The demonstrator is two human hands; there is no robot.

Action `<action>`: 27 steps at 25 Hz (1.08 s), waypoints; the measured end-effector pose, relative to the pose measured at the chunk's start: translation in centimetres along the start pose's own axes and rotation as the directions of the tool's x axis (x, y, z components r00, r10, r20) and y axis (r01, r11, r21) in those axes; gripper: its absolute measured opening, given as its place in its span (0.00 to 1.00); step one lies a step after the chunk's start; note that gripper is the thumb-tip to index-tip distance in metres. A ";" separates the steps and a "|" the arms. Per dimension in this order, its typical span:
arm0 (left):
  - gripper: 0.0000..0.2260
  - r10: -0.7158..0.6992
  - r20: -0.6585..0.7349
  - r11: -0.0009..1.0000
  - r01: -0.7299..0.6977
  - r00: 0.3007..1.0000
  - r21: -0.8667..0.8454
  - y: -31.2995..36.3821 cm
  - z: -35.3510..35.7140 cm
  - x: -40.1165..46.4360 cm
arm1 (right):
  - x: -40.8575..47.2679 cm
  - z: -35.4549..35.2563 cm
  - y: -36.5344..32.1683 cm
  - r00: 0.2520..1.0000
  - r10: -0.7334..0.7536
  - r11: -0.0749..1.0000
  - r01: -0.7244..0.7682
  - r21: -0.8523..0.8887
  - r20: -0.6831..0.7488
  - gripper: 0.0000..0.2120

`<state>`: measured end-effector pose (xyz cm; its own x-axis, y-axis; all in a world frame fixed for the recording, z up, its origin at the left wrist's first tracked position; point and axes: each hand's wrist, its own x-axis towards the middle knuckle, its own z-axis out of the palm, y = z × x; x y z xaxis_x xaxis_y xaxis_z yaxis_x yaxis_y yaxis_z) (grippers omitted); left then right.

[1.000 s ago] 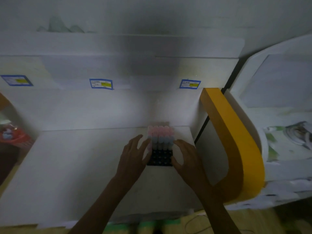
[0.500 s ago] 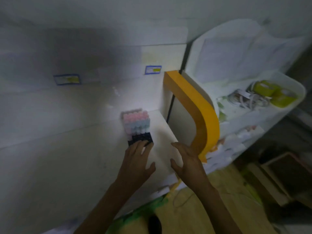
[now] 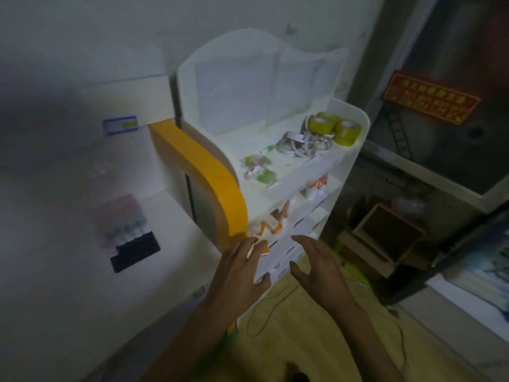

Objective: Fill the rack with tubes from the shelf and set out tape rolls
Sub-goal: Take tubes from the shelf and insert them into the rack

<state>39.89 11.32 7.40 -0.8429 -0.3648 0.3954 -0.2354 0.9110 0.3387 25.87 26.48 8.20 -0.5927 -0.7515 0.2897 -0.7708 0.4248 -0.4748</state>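
The black tube rack [image 3: 136,250] sits on the white desk [image 3: 68,285] at the left, its far rows filled with pink- and blue-capped tubes [image 3: 121,219], blurred. Two yellow-green tape rolls [image 3: 334,128] and several white tape rolls [image 3: 298,143] lie on the top tier of the white shelf unit [image 3: 347,164]. My left hand [image 3: 239,271] and my right hand [image 3: 319,264] hover with spread fingers in front of the shelf's lower tiers, holding nothing, both well right of the rack.
An orange curved desk side [image 3: 209,175] stands between desk and shelf. Lower shelf tiers hold small orange-and-white boxes [image 3: 268,226]. A wooden box [image 3: 385,235] sits on the floor to the right. A thin cable [image 3: 264,307] lies on the wooden floor.
The view has swung right from the desk to the shelf. Both hands left the rack and moved right, now in front of the shelf's lower tiers.
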 end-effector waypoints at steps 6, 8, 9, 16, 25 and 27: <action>0.30 -0.052 -0.033 0.998 0.053 0.998 0.032 4.9 4.7 9.5 | 5.3 -4.7 9.9 1.000 0.003 0.999 -0.003 0.050 -0.004 0.25; 0.29 -0.076 -0.042 0.995 0.078 0.996 0.067 6.5 6.4 12.5 | 7.5 -5.9 13.5 1.000 -0.027 0.998 0.026 0.060 0.015 0.25; 0.28 -0.106 -0.051 0.991 0.110 0.993 0.079 7.1 7.0 13.8 | 8.6 -6.2 14.9 0.999 -0.043 0.997 0.040 0.070 0.031 0.25; 0.24 -0.228 -0.169 0.962 0.249 0.959 0.114 7.1 9.0 20.3 | 17.8 -5.4 21.1 0.983 -0.145 0.984 0.131 0.125 0.116 0.25; 0.28 -0.478 -0.180 0.857 0.501 0.860 0.121 -2.2 12.0 25.4 | 31.3 1.5 22.3 0.899 -0.374 0.924 0.341 0.171 0.229 0.25; 0.28 -0.509 -0.204 0.832 0.539 0.836 0.131 -4.0 12.0 26.6 | 34.4 2.7 22.2 0.876 -0.414 0.909 0.384 0.162 0.247 0.25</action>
<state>12.62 0.29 6.36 -0.4864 -0.8082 0.3319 -0.7136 0.5867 0.3828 -11.05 8.72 5.41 -0.1426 -0.9589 0.2454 -0.8901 0.0158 -0.4555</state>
